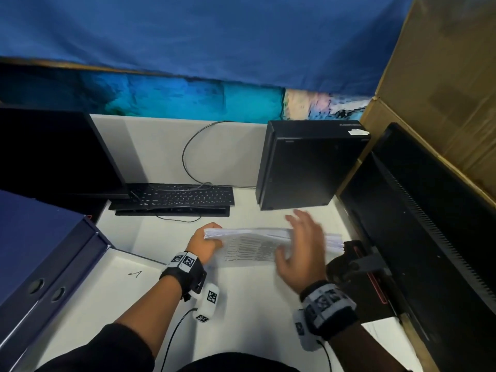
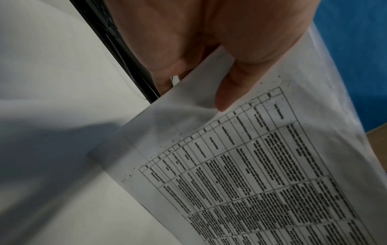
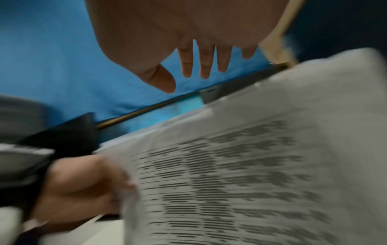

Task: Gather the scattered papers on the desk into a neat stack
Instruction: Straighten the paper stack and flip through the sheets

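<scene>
Head view, from the left: two dark blue binders (image 1: 40, 259) stand at the desk's (image 1: 249, 304) left edge, with a dark monitor (image 1: 53, 154) behind them and a black keyboard (image 1: 177, 197) toward the middle. Next comes the left hand (image 1: 205, 244), its thumb and fingers curled round the left end of the stack of papers (image 1: 255, 242); the left wrist view shows the thumb (image 2: 232, 86) lying on the printed table of the top sheet while the other fingers go underneath. That stack is held edge-up over the middle of the desk, in front of the black computer tower (image 1: 308, 165). Over its right part is the right hand (image 1: 302, 251), blurred, fingers straight and spread, gripping nothing; whether it touches the sheets I cannot tell. Farthest right stands a second black monitor (image 1: 429, 237), with cardboard (image 1: 442, 76) behind it
</scene>
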Action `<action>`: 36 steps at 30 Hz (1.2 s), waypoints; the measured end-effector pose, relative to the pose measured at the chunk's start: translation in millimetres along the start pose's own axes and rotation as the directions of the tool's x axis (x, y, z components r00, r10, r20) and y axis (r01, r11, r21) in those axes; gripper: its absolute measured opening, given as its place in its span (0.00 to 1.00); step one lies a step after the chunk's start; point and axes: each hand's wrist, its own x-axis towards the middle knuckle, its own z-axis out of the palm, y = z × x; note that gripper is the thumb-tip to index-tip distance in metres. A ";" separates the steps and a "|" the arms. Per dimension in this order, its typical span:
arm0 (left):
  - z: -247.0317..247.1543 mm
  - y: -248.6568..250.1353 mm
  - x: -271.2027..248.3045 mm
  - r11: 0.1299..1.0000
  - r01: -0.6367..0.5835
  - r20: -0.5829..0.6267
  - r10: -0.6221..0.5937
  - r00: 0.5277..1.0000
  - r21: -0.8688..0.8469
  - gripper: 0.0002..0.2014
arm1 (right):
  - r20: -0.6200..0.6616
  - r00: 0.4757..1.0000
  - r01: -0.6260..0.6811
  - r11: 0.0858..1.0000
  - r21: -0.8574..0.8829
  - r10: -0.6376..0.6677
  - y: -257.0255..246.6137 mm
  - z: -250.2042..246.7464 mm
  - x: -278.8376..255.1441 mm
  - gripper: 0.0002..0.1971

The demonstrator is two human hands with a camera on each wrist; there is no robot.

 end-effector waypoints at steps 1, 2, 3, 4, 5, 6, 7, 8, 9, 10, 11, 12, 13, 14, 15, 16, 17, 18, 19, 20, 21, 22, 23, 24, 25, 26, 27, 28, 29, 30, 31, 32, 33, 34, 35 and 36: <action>0.1 0.3 0.5 1.000 0.003 0.000 -0.003 1.000 0.011 0.12 | 0.101 0.991 0.096 0.995 -0.024 -0.093 -22.1 5.0 2.5 0.34; 0.9 -0.1 1.5 1.000 -0.009 -0.001 0.009 1.000 0.006 0.12 | 0.206 0.963 0.187 0.982 -0.039 -0.176 -41.0 12.1 3.8 0.38; 1.4 0.2 2.3 1.000 -0.024 0.000 0.024 1.000 0.006 0.13 | 0.298 0.923 0.270 0.962 -0.048 -0.244 -53.8 21.5 4.1 0.42; 2.2 -0.4 3.3 0.999 -0.048 0.007 0.048 0.999 0.008 0.13 | 0.370 0.881 0.337 0.940 -0.054 -0.294 -61.0 31.8 4.2 0.44; 1.7 0.7 2.4 0.998 -0.065 0.022 0.064 0.998 0.026 0.13 | 0.429 0.844 0.386 0.920 -0.068 -0.322 -64.6 41.4 4.2 0.45; 1.4 -1.2 2.3 0.996 -0.079 0.036 0.078 0.996 0.032 0.12 | 0.474 0.816 0.420 0.903 -0.090 -0.332 -64.7 49.4 3.9 0.45; 0.7 -2.0 0.4 0.997 -0.072 0.045 0.071 0.996 0.021 0.11 | 0.498 0.805 0.431 0.895 -0.115 -0.324 -62.4 55.1 3.6 0.45; 0.2 -3.5 -1.8 0.997 -0.065 0.049 0.067 0.997 -0.032 0.09 | 0.493 0.814 0.418 0.899 -0.133 -0.306 -59.1 57.1 3.6 0.45; -0.6 -4.6 -4.2 0.996 -0.051 0.046 0.054 0.997 -0.075 0.07 | 0.471 0.835 0.389 0.911 -0.141 -0.283 -55.6 57.4 3.5 0.44; -1.1 -8.4 -5.2 0.993 -0.043 0.040 0.048 0.998 -0.113 0.06 | 0.457 0.850 0.364 0.919 -0.150 -0.262 -52.1 56.5 4.4 0.43; -1.9 -9.1 -7.1 0.993 -0.032 0.039 0.036 0.999 -0.112 0.06 | 0.458 0.854 0.356 0.919 -0.168 -0.247 -49.1 55.5 5.1 0.42; -1.4 -12.1 -7.0 0.992 -0.034 0.045 0.040 0.998 -0.118 0.06 | 0.467 0.852 0.359 0.914 -0.190 -0.238 -45.4 55.1 5.3 0.41; -1.2 -12.6 -7.4 0.994 -0.025 0.048 0.030 0.998 -0.109 0.06 | 0.465 0.856 0.355 0.911 -0.208 -0.227 -41.6 54.6 5.7 0.40; 0.0 -13.3 -6.7 0.994 -0.020 0.051 0.026 0.998 -0.107 0.06 | 0.459 0.864 0.334 0.917 -0.216 -0.207 -37.4 54.4 6.2 0.40; -0.3 -10.7 -7.0 0.996 -0.009 0.051 0.013 0.999 -0.091 0.06 | 0.463 0.868 0.310 0.926 -0.216 -0.182 -34.0 54.0 7.6 0.39; -0.2 -10.8 -5.4 0.996 -0.010 0.052 0.015 0.999 -0.085 0.05 | 0.468 0.868 0.291 0.933 -0.212 -0.164 -31.5 53.1 9.2 0.39; -1.1 -8.9 -5.9 0.998 -0.011 0.057 0.014 0.998 -0.064 0.05 | 0.468 0.870 0.277 0.938 -0.208 -0.153 -29.5 52.6 10.2 0.39; -1.5 -7.9 -5.3 0.998 -0.031 0.062 0.034 0.998 -0.046 0.05 | 0.454 0.879 0.262 0.944 -0.199 -0.148 -28.2 51.1 12.0 0.38; -2.7 -2.3 -6.8 0.998 -0.057 0.068 0.058 0.996 -0.023 0.06 | 0.427 0.893 0.246 0.950 -0.193 -0.144 -27.2 49.0 14.8 0.36; -3.1 2.6 -7.9 0.995 -0.101 0.082 0.102 0.991 -0.010 0.07 | 0.401 0.906 0.232 0.954 -0.192 -0.139 -26.4 46.9 18.7 0.32; -4.0 11.2 -10.0 0.988 -0.151 0.105 0.148 0.983 0.018 0.07 | 0.387 0.913 0.224 0.953 -0.203 -0.132 -27.6 42.1 23.9 0.27; -4.0 18.9 -11.0 0.978 -0.202 0.124 0.194 0.973 0.056 0.08 | 0.374 0.919 0.214 0.954 -0.211 -0.124 -28.8 36.1 29.5 0.21; -5.2 28.2 -12.4 0.965 -0.238 0.126 0.224 0.966 0.113 0.07 | 0.365 0.925 0.188 0.960 -0.205 -0.103 -29.1 29.6 35.9 0.16; -7.6 37.6 -14.2 0.950 -0.270 0.091 0.259 0.962 0.154 0.06 | 0.351 0.934 0.138 0.973 -0.184 -0.066 -28.0 22.4 42.1 0.13; -12.2 44.9 -15.5 0.942 -0.290 -0.005 0.295 0.956 0.168 0.10 | 0.326 0.945 0.057 0.987 -0.148 -0.006 -24.4 14.5 48.4 0.10; -18.0 46.4 -12.1 0.941 -0.305 -0.147 0.326 0.934 0.147 0.16 | 0.292 0.954 -0.045 0.995 -0.087 0.069 -19.2 6.5 54.5 0.07; -25.2 46.8 -8.7 0.945 -0.310 -0.307 0.327 0.894 0.104 0.23 | 0.255 0.956 -0.148 0.989 0.001 0.143 -14.4 -1.9 59.6 0.06; -33.2 43.2 -2.4 0.953 -0.303 -0.424 0.283 0.860 0.023 0.28 | 0.216 0.955 -0.235 0.964 0.122 0.205 -9.7 -10.3 64.3 0.06; -41.4 43.5 0.3 0.953 -0.287 -0.456 0.215 0.864 -0.093 0.32 | 0.184 0.948 -0.305 0.911 0.279 0.261 -5.6 -17.7 68.2 0.06; -47.8 46.0 2.0 0.933 -0.276 -0.423 0.159 0.892 -0.229 0.34 | 0.174 0.937 -0.348 0.828 0.439 0.302 -3.5 -23.5 71.2 0.07; -51.3 52.2 1.6 0.897 -0.267 -0.349 0.139 0.927 -0.353 0.34 | 0.174 0.931 -0.361 0.748 0.557 0.320 -3.7 -27.8 73.9 0.09; -52.3 60.5 0.9 0.862 -0.270 -0.275 0.161 0.948 -0.429 0.32 | 0.173 0.930 -0.356 0.682 0.639 0.323 -4.7 -29.9 75.5 0.11; -51.8 69.8 -1.0 0.851 -0.285 -0.231 0.199 0.952 -0.442 0.28 | 0.172 0.929 -0.353 0.639 0.684 0.329 -5.1 -28.4 76.0 0.13; -49.4 78.2 -2.8 0.849 -0.309 -0.215 0.237 0.948 -0.429 0.25 | 0.170 0.926 -0.352 0.604 0.715 0.338 -6.1 -26.1 75.2 0.14; -46.2 85.8 -5.8 0.856 -0.331 -0.229 0.258 0.939 -0.397 0.22 | 0.171 0.921 -0.356 0.576 0.736 0.351 -5.8 -21.7 73.9 0.14; -42.9 91.1 -8.3 0.858 -0.363 -0.269 0.276 0.923 -0.362 0.21 | 0.169 0.915 -0.359 0.550 0.754 0.365 -5.5 -17.5 71.8 0.15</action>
